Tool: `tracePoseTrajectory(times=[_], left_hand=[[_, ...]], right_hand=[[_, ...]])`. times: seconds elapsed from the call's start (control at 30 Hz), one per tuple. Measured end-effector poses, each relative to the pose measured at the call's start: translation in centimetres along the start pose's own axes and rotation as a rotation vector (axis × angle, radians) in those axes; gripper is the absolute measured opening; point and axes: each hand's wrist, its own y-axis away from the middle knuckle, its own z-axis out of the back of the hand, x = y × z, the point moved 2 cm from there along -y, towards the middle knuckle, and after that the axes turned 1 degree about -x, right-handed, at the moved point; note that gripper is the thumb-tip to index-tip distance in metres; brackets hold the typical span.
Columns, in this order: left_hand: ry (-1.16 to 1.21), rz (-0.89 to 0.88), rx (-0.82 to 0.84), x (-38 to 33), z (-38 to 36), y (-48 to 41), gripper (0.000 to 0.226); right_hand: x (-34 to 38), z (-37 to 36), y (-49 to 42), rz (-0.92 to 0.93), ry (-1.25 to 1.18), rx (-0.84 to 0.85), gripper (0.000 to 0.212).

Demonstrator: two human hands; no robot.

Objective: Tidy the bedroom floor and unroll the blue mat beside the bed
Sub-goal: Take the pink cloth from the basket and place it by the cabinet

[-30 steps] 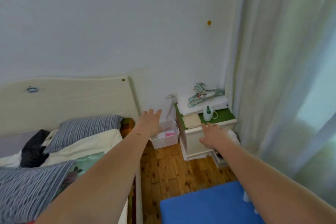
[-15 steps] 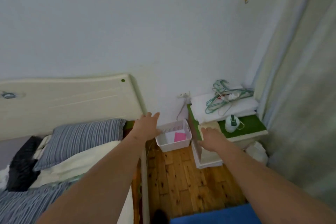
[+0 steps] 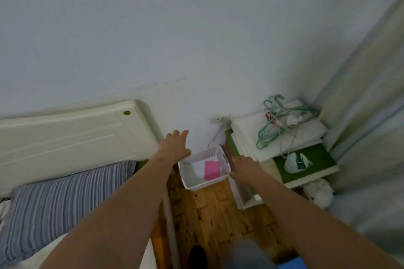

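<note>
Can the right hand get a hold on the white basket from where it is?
Probably yes: the right hand is already at the white basket's right rim, nothing between them. Whether the fingers have closed on it is unclear.

basket (image 3: 204, 172) between bed (image 3: 65, 181) and nightstand (image 3: 306, 172)

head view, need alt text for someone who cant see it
Both bare hands, left hand and right hand, reach to opposite sides of a white basket on the wooden floor, between the bed and a nightstand. A pink item lies inside.
</note>
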Motion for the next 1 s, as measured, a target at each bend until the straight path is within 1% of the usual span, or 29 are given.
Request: tracePoseTrajectory(times=[0.1, 0.17, 0.23, 0.33, 0.37, 0.43, 0.5, 0.57, 0.63, 0.73, 0.77, 0.87, 0.93, 1.0], left_hand=[[0.036, 0.019, 0.016, 1.6, 0.3, -4.2, 0.075], [0.067, 0.033, 0.035, 2.4, -0.4, -7.2, 0.075], [0.078, 0.051, 0.081, 2.7, -1.9, -10.0, 0.075], [0.125, 0.098, 0.141, 2.5, -4.9, -12.7, 0.077], [0.138, 0.122, 0.165, 2.4, -6.3, -14.2, 0.077], [0.178, 0.133, 0.21, 1.9, -9.3, -16.4, 0.074], [0.213, 0.095, 0.257, 1.4, -12.4, -19.0, 0.068], [0.264, 0.106, 0.295, 1.1, -16.5, -22.3, 0.067], [0.297, 0.137, 0.325, 0.9, -20.9, -25.1, 0.072], [0.375, 0.155, 0.372, 0.6, -28.9, -29.1, 0.073], [0.378, 0.17, 0.384, 0.7, -32.2, -30.7, 0.073], [0.357, 0.217, 0.435, 1.3, -41.0, -34.6, 0.07], [0.392, 0.266, 0.446, 2.0, -46.7, -36.9, 0.068], [0.424, 0.327, 0.445, 2.9, -52.4, -39.4, 0.065]], right_hand=[[-0.5, 0.2, -3.6, -0.023, -0.032, 0.007, 0.043], [-1.1, 0.3, -6.8, -0.035, -0.064, 0.032, 0.041], [-1.4, 0.0, -10.1, -0.038, -0.116, 0.074, 0.039], [-1.4, -0.9, -14.4, -0.021, -0.224, 0.131, 0.029], [-1.7, -1.7, -16.6, -0.009, -0.247, 0.155, 0.029], [-2.3, -3.7, -19.7, 0.011, -0.262, 0.175, 0.035], [-3.3, -6.1, -22.6, 0.013, -0.282, 0.149, 0.035], [-4.8, -9.4, -25.8, -0.009, -0.354, 0.149, 0.028], [-6.1, -12.7, -28.6, -0.059, -0.426, 0.143, 0.025], [-8.1, -18.9, -33.3, -0.208, -0.505, 0.121, 0.022], [-8.6, -21.4, -35.5, -0.266, -0.52, 0.122, 0.025], [-8.9, -27.9, -40.9, -0.346, -0.561, 0.15, 0.033], [-8.5, -32.4, -44.4, -0.377, -0.564, 0.129, 0.032], [-8.0, -36.9, -48.2, -0.379, -0.515, 0.1, 0.027]])
